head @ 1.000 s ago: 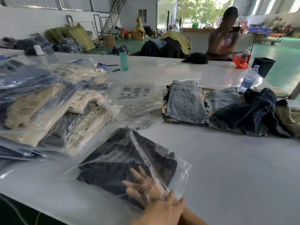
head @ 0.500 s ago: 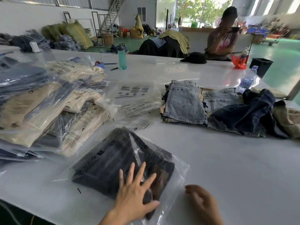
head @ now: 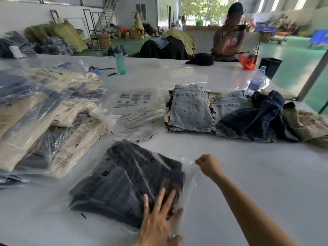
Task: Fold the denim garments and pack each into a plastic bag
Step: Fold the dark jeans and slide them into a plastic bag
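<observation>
Pressing flat with spread fingers, the left hand (head: 158,226) holds down the folded dark denim garment (head: 124,183) inside its clear plastic bag (head: 188,189) on the white table (head: 248,174). Beyond the garment's right side, the right hand (head: 208,165) pinches the bag's corner. Farther off lies a folded light-blue denim stack (head: 190,109).

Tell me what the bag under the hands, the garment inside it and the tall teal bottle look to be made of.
Bag: thin clear plastic film, glossy, creased, printed in black.
Garment: dark woven cloth, probably denim, matte, with what looks like a brown patch.
Teal bottle: translucent, likely hard plastic; light passes through it, darker cap.
</observation>
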Demonstrator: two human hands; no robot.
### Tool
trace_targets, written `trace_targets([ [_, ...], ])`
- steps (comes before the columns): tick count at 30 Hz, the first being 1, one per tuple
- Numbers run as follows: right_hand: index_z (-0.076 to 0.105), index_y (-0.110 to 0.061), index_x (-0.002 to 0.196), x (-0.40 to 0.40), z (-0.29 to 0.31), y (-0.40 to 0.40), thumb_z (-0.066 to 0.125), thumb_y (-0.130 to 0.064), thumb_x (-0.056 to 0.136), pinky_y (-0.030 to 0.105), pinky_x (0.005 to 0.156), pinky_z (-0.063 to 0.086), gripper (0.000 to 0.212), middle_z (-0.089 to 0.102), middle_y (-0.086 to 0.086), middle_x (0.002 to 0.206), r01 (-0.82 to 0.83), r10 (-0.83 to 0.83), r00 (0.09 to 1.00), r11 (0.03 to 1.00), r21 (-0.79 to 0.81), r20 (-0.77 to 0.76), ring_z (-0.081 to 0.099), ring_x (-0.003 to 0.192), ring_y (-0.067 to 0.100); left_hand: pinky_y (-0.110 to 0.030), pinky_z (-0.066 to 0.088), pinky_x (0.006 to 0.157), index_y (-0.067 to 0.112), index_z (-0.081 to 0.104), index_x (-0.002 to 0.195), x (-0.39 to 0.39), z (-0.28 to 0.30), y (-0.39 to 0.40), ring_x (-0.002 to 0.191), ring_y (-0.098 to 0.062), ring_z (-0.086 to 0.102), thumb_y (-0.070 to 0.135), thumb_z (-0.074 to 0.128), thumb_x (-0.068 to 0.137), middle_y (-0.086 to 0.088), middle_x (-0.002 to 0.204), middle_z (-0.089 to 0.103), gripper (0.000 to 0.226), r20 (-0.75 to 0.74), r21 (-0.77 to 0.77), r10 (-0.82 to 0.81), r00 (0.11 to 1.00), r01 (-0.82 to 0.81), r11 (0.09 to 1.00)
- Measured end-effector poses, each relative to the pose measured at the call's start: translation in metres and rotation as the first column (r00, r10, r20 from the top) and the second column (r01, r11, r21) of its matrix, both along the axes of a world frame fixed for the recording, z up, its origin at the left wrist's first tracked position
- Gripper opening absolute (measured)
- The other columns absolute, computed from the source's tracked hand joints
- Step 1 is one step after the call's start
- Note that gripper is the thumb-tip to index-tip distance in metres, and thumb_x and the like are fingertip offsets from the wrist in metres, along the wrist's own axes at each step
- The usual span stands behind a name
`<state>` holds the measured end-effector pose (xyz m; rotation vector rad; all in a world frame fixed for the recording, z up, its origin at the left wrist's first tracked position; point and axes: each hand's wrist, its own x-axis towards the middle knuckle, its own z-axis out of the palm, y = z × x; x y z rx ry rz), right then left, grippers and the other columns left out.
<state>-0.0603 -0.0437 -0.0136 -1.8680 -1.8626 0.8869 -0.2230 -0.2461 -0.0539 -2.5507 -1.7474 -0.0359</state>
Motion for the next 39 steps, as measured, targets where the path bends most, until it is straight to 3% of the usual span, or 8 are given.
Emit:
trace_targets([
  [4,0.064,0.007,0.096,0.009,0.014,0.032,0.061,-0.009,0.091,0.039,0.073,0.052,0.016,0.066,0.024,0.090,0.224,-0.214,0.960,0.974,0.036,-0.179,0.066,0.079,0.035,-0.067,0.008,0.105,0.050,0.067,0.091,0.047,0.010,0.013,0.118,-0.014,0.058,0.051,0.036,0.078,0.022,0.122,0.062,0.034,-0.214,-0.005,-0.144,0.966,0.147,0.989],
  [11,0.062,0.001,0.068,0.052,-0.004,0.024,0.068,-0.005,0.086,0.017,0.036,0.036,0.019,0.064,0.012,0.057,0.182,-0.324,0.854,0.919,-0.349,-0.408,0.047,0.036,0.014,-0.066,0.007,0.111,0.051,0.016,0.143,0.053,0.004,0.026,0.145,-0.034,-0.002,0.062,0.039,0.087,0.016,0.152,0.031,0.061,-0.278,0.114,-0.040,0.960,0.074,0.991],
  [14,0.064,-0.003,0.071,0.053,-0.008,0.025,0.066,-0.001,0.086,0.021,0.044,0.044,0.015,0.064,0.011,0.058,0.259,-0.340,0.827,0.937,-0.232,-0.448,0.055,0.045,0.015,-0.075,0.017,0.100,0.042,0.033,0.143,0.060,-0.025,0.022,0.142,-0.019,0.024,0.036,0.028,0.100,0.015,0.151,0.032,0.044,-0.573,-0.060,-0.156,0.804,0.149,0.987],
  [18,0.064,-0.005,0.072,0.056,-0.009,0.032,0.065,-0.002,0.086,0.021,0.046,0.047,0.015,0.062,0.012,0.062,0.307,-0.394,0.748,0.919,-0.248,-0.535,0.057,0.047,0.014,-0.068,0.009,0.096,0.044,0.065,0.108,0.075,-0.016,0.041,0.118,-0.005,0.056,0.025,0.021,0.096,0.022,0.118,0.062,0.050,-0.380,-0.198,-0.268,0.886,0.205,0.959],
  [21,0.062,-0.005,0.078,0.058,-0.008,0.030,0.067,-0.009,0.087,0.020,0.045,0.045,0.011,0.061,0.010,0.070,0.269,-0.407,0.715,0.911,-0.313,-0.569,0.058,0.052,0.014,-0.072,0.020,0.102,0.043,0.069,0.082,0.085,0.004,0.064,0.108,-0.001,0.060,0.040,0.031,0.099,0.024,0.093,0.066,0.041,0.002,0.128,-0.310,0.951,0.307,0.943],
  [25,0.064,-0.001,0.099,0.054,-0.010,0.024,0.061,-0.024,0.094,0.025,0.053,0.045,0.023,0.063,0.009,0.083,0.196,-0.399,0.684,0.907,-0.374,-0.610,0.057,0.063,0.019,-0.060,0.023,0.112,0.021,0.068,0.105,0.080,0.046,0.136,0.115,-0.009,0.055,0.025,0.040,0.099,0.006,0.111,0.067,0.028,0.547,0.089,-0.021,0.837,-0.033,0.995],
  [30,0.067,-0.003,0.089,0.050,-0.011,0.020,0.065,-0.014,0.090,0.021,0.049,0.044,0.012,0.060,0.007,0.069,0.281,-0.441,0.544,0.897,-0.340,-0.714,0.050,0.052,0.014,-0.045,0.027,0.110,0.019,0.047,0.135,0.076,0.066,0.231,0.128,-0.021,0.044,0.029,0.039,0.100,0.000,0.138,0.051,0.037,0.532,-0.269,0.324,0.783,-0.207,0.941],
  [39,0.069,-0.006,0.091,0.050,-0.009,0.038,0.061,-0.018,0.093,0.020,0.051,0.043,0.015,0.064,0.007,0.076,0.281,-0.428,0.529,0.903,-0.324,-0.733,0.051,0.053,0.010,-0.026,0.051,0.078,0.009,0.066,0.081,0.080,0.054,0.277,0.078,-0.019,0.063,0.014,0.063,0.090,-0.008,0.081,0.069,0.011,0.724,-0.501,0.392,0.567,0.043,0.864],
])
